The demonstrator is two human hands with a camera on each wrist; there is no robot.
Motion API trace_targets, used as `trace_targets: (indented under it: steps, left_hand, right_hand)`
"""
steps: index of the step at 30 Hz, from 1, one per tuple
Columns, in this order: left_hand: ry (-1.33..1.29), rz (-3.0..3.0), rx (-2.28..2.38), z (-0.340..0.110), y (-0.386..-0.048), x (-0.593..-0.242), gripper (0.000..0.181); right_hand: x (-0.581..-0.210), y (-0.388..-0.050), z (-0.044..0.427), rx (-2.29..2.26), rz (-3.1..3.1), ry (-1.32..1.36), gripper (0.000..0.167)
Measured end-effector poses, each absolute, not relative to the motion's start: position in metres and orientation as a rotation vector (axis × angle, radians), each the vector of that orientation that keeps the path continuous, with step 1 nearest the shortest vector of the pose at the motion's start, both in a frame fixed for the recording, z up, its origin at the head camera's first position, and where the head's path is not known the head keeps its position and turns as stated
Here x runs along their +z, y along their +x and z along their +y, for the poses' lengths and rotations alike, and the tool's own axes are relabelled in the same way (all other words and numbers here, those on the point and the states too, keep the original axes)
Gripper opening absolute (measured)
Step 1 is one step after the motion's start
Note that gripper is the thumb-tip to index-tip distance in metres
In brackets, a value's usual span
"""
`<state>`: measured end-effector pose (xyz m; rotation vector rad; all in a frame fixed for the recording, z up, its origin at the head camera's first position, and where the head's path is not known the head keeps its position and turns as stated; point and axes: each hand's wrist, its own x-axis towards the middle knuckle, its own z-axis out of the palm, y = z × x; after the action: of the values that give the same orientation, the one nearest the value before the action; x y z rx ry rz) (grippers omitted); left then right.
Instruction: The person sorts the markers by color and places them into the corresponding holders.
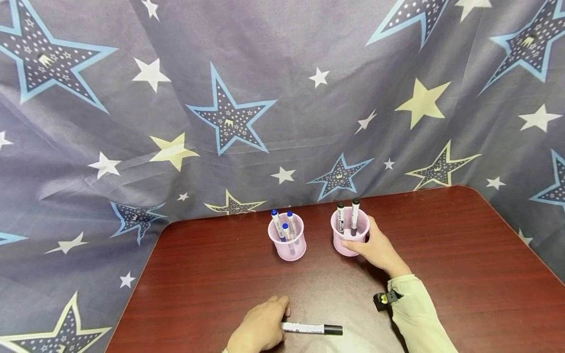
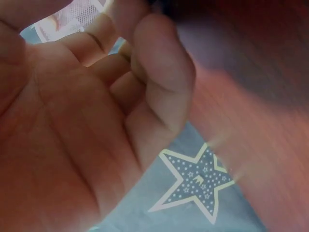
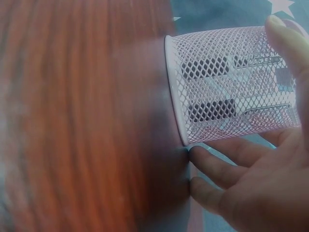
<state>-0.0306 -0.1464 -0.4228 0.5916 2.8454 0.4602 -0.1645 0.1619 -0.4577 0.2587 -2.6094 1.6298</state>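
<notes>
My right hand (image 1: 378, 247) grips a pink mesh pen cup (image 1: 348, 246) from its right side, thumb across the front. Two black-ended markers stand in this cup; in the right wrist view their dark ends show through the mesh (image 3: 231, 87). Near the front of the table, my left hand (image 1: 261, 324) holds one end of a white marker (image 1: 304, 328), which lies sideways with its black cap to the right. Curled fingers (image 2: 164, 63) fill much of the left wrist view, where the grip itself is mostly hidden.
A second pink mesh cup (image 1: 292, 252) stands to the left of the gripped one, with 3 blue-capped markers in it. The table (image 1: 207, 274) is dark red wood. A grey curtain with stars (image 1: 265, 44) hangs along its back and sides.
</notes>
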Motion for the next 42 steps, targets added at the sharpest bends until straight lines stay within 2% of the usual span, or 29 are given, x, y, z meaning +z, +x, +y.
trace_targets:
  steps: [15,26,42]
  left_hand:
    - [0.554,2.777,0.475,-0.157,-0.038,-0.412,0.031]
    - [0.585,2.726,0.688,-0.160,-0.038,-0.396,0.018]
    - [0.678,2.701,1.034,-0.152,-0.042,-0.380,0.014]
  right_hand:
    - [-0.456,-0.168,0.161,1.627,-2.599,0.268,0.087]
    - [-0.458,-0.167,0.162,1.629,-2.612,0.246,0.087]
    - [-0.462,-0.166,0.162,1.630,-2.613,0.238,0.087]
